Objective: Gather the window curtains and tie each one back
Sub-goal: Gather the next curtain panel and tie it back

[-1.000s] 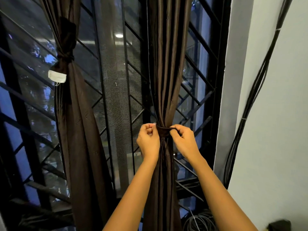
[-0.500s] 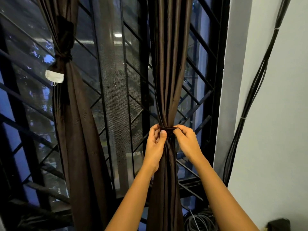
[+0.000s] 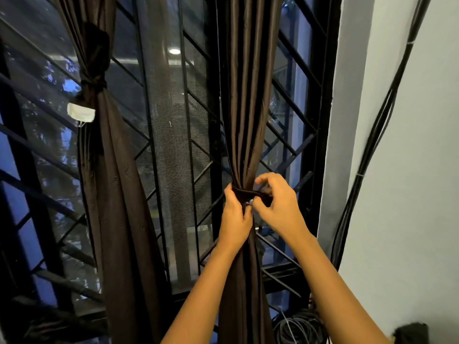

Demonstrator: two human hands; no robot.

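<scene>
Tying step on right curtain [image 3: 244,108] at frame centre (left curtain [image 3: 109,170] already tied): left hand [image 3: 234,217] pinches tie band [image 3: 248,194], right hand [image 3: 278,207] fingers curled on its end; next probably cinch the knot.

The long pleated fabric curtain [image 3: 248,108] in my grip is plain dark brown; its narrow cloth tie band [image 3: 244,194] matches. Left of my grip, the second tied curtain [image 3: 119,207] is brown too, with a white cloth patch [image 3: 81,112].
</scene>
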